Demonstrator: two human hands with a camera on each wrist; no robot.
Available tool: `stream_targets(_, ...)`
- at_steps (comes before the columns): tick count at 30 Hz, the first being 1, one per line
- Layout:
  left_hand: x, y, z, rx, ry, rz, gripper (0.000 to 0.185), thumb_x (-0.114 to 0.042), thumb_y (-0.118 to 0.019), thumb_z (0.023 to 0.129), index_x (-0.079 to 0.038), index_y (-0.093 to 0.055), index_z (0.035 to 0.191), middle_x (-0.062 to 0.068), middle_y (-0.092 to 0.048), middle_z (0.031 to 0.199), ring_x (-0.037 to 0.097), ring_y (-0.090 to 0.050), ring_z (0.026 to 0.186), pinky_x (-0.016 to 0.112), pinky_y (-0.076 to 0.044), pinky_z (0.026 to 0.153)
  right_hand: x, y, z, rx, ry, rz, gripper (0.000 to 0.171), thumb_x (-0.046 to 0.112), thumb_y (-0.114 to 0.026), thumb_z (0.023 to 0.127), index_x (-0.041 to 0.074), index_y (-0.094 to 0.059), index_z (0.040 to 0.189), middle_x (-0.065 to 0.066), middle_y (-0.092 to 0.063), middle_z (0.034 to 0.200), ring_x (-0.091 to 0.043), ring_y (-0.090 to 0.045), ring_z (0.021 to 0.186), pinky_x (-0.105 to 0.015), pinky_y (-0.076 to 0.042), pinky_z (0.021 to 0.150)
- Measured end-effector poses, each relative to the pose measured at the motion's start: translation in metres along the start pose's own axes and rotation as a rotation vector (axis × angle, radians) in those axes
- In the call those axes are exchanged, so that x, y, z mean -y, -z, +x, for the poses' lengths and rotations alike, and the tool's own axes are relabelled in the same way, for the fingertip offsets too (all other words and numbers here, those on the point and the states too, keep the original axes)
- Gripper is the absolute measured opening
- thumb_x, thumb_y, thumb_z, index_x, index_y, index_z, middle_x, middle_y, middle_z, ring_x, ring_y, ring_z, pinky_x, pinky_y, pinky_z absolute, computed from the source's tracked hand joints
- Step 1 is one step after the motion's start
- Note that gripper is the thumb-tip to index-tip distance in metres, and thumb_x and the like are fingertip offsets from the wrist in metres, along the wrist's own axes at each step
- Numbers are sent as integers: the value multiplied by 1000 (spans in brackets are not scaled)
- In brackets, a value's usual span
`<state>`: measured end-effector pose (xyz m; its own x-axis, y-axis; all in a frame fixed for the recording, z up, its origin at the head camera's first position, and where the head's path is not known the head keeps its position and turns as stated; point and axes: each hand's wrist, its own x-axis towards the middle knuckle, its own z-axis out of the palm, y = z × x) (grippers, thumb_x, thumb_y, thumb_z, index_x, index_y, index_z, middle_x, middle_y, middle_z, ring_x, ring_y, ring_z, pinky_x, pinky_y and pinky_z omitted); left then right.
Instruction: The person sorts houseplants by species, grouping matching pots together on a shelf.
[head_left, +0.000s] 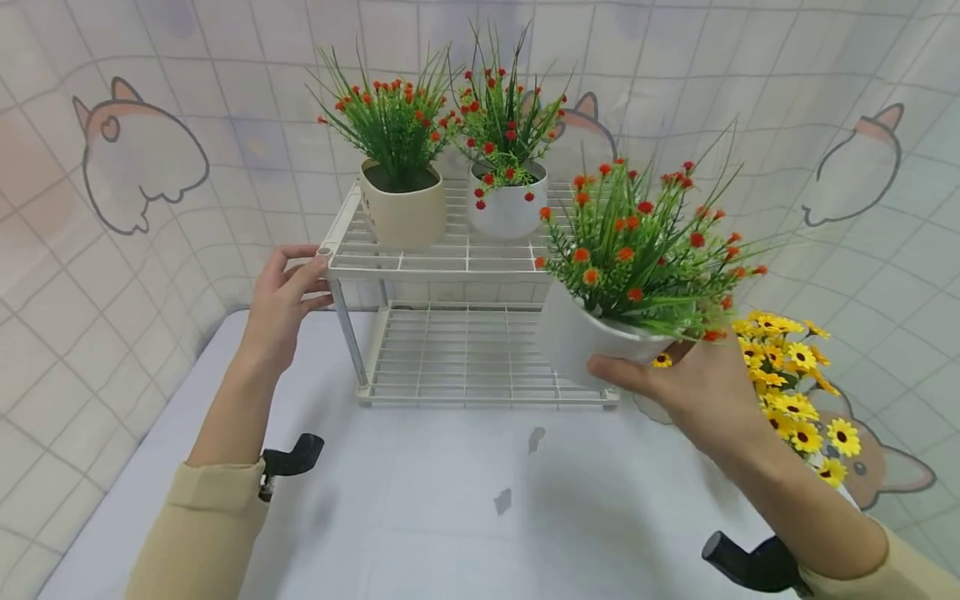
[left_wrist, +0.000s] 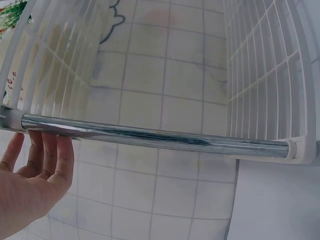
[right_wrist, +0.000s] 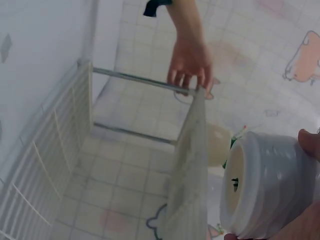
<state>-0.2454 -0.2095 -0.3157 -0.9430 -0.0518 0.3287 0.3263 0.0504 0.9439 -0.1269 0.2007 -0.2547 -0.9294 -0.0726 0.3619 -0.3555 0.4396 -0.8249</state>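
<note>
My right hand (head_left: 701, 396) grips a white pot (head_left: 592, 333) of red and orange flowers (head_left: 637, 250), raised and tilted at the front right of a white two-tier wire rack (head_left: 465, 260). The right wrist view shows the pot's underside (right_wrist: 235, 185) beside the upper shelf. My left hand (head_left: 281, 304) holds the rack's upper left corner, its fingertips against the metal post (left_wrist: 155, 137). On the upper shelf stand a cream pot (head_left: 405, 208) with orange flowers and a white pot (head_left: 510, 208) with red flowers.
Yellow flowers (head_left: 798, 408) stand at the right, partly behind my right arm. The rack's lower shelf (head_left: 465, 354) rests on a white-covered table (head_left: 420, 500). A tile-patterned curtain (head_left: 262, 83) with cartoon animals surrounds the table at the back and sides.
</note>
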Motion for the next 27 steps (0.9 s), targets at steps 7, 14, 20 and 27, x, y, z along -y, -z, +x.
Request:
stream_targets(7, 1, 0, -1, -3, 12, -17, 26, -31, -59, 106, -18, -52, 127, 5, -61, 119, 20, -60, 104, 28, -49, 90, 4, 17, 28, -81, 6, 33, 92, 11, -91, 79, 30, -40, 153, 7, -53, 147, -18, -53, 130, -36, -50, 101)
stream_targets(14, 1, -1, -1, -5, -12, -8, 27, -31, -59, 106, -17, -53, 128, 4, -61, 118, 20, -59, 104, 31, -48, 91, -1, 28, 60, -116, 4, 67, 87, 16, -90, 82, 31, -40, 152, 5, -51, 148, -20, -51, 132, -45, -50, 103)
stream_targets(20, 1, -2, -1, -10, -20, 0, 27, -32, -58, 106, -17, -52, 128, 4, -61, 118, 20, -59, 103, 30, -48, 90, -12, 30, 86, -161, -35, 76, 90, 20, -91, 81, 29, -37, 153, 2, -50, 148, -20, -50, 130, -47, -47, 106)
stream_targets(27, 1, -2, -2, -14, -14, -17, 26, -31, -58, 106, -17, -52, 127, 4, -62, 117, 20, -59, 103, 31, -48, 90, -23, 24, 118, -216, -142, 81, 100, 24, -95, 76, 19, -31, 153, -4, -44, 147, -23, -49, 129, -42, -45, 107)
